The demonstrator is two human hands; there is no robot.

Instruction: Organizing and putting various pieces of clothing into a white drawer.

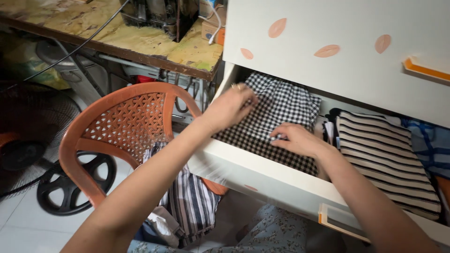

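Checked cloth point(276, 117) seemingly under both hands

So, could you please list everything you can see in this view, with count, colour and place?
Checked cloth: one, black and white, left in the open drawer.
Striped cloth: one, black and cream, folded to its right.
Blue cloth: one, far right.
Drawer: one, white, pulled open.
Chair: one, orange plastic, left of drawer.
Striped clothes: pile, on the chair seat.
Fan: one, black, far left.
Table: one, yellowish top, behind.
Left hand: flat on the checked cloth.
Right hand: on the checked cloth.
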